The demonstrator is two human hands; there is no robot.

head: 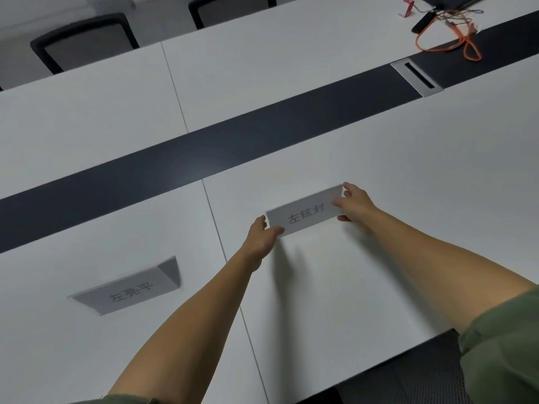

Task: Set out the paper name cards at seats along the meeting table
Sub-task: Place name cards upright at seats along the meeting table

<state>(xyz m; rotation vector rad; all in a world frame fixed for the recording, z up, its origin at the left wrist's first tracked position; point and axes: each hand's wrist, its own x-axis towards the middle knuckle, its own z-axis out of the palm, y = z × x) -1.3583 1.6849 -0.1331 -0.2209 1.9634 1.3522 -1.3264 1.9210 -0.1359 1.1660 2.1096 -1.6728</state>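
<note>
A white meeting table (379, 158) is filling the view, with a dark strip (204, 158) running along its middle and a grey cable slot (417, 77) sitting in that strip farther off. Black chairs (84, 39) are standing along the far side, and an orange cable (466, 42) is lying looped at the far right. The left hand (261, 237) and right hand (355, 204) are pinching the two short ends of a grey-white name card (306, 212), thumbs on its near face. It is showing three dark printed characters and sitting just short of the dark strip; whether its base is touching the table is unclear. A second name card (128, 290), tent-folded, is standing well to the left.
</note>
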